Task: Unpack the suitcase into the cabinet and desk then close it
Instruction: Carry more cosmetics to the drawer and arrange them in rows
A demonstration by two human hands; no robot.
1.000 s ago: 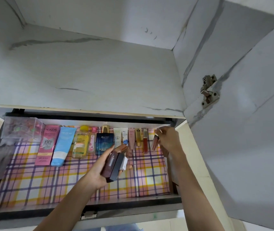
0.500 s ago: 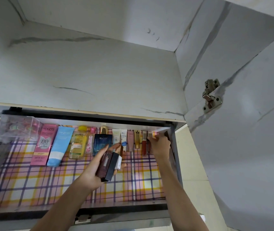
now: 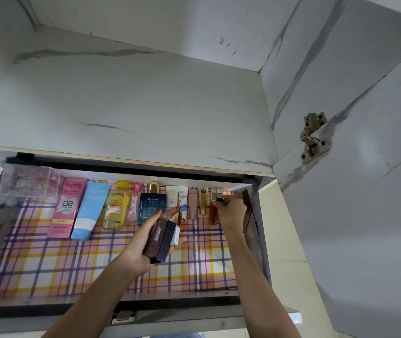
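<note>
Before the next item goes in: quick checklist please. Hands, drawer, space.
1. Drawer pulled open: ok.
2. Left hand holds the small boxes: ok, thumb and fingers wrap them.
3. Right hand clear of the row: not ok, its fingers are at the end tubes.
4. Right hand has let go of a tube: cannot tell.
5. Bare plaid liner in front of the row: ok.
6. Room at the row's right end: cannot tell, the right hand covers it.
</note>
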